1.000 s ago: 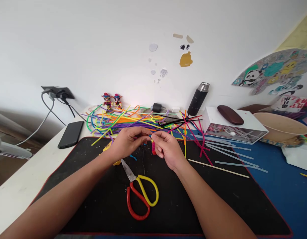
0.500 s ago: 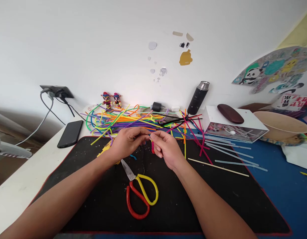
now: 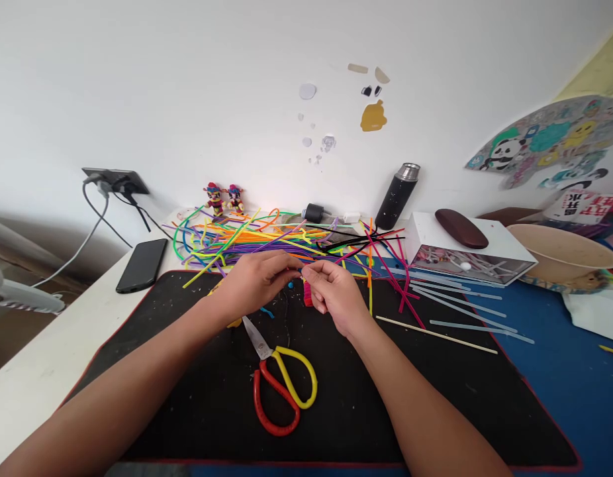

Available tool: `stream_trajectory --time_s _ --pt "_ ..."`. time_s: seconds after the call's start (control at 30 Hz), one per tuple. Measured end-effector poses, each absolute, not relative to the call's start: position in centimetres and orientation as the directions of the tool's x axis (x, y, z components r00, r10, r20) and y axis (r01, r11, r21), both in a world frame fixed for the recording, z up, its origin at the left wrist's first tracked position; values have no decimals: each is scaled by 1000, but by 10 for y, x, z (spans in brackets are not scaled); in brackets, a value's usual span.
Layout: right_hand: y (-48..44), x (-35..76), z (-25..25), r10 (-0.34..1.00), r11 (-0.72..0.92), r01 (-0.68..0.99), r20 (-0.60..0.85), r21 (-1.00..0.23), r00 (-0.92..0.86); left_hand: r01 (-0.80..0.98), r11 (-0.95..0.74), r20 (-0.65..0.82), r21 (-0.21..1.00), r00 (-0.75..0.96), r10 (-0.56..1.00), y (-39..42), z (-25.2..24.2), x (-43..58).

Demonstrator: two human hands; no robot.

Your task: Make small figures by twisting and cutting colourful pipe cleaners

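My left hand [image 3: 257, 281] and my right hand [image 3: 336, 295] meet above the black mat [image 3: 435, 397], fingertips pinched together on a small blue pipe-cleaner piece [image 3: 300, 271]. A red pipe-cleaner bit [image 3: 307, 295] shows just under my right hand. Scissors [image 3: 279, 377] with one red and one yellow handle lie shut on the mat below my hands. A short blue scrap [image 3: 267, 312] lies beside the scissors' blade.
A pile of coloured pipe cleaners [image 3: 247, 242] spreads behind the hands. A black phone [image 3: 141, 265] lies left, a black flask [image 3: 396, 195] and a white box [image 3: 465, 255] with a brown case stand right. Clear sticks [image 3: 460, 308] and a wooden skewer [image 3: 435, 334] lie right.
Both hands stay pinched on the blue piece with only slight finger movement. The view has shifted a little.
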State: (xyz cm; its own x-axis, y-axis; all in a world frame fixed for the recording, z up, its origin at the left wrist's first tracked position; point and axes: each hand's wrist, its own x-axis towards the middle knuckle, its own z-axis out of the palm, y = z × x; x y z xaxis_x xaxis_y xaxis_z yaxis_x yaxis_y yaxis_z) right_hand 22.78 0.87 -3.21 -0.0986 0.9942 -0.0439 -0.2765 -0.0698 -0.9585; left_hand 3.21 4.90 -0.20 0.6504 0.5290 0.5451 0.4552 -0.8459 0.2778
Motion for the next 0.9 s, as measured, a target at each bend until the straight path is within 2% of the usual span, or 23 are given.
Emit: stream_trajectory --time_s 0.13,0.4,0.6,0.7,0.8,0.9 --pt "10 227 -34 995 -56 -255 -32 -965 -94 489 -850 539 198 669 511 50 -4 30" --pt "9 227 -36 996 -44 -205 -26 -978 -87 511 -848 505 139 700 505 50 -5 31" --pt "8 228 -31 997 -38 -225 -22 -974 -72 512 -844 527 160 679 511 51 2 27" --pt "9 234 -22 1000 -19 -282 -24 -959 12 577 -782 527 235 600 602 58 10 17" --pt "11 241 -17 995 0 -346 -35 -938 95 658 -668 424 347 526 738 68 14 8" --pt "12 242 -17 993 0 -368 -44 -930 112 715 -620 248 324 568 785 74 8 7"
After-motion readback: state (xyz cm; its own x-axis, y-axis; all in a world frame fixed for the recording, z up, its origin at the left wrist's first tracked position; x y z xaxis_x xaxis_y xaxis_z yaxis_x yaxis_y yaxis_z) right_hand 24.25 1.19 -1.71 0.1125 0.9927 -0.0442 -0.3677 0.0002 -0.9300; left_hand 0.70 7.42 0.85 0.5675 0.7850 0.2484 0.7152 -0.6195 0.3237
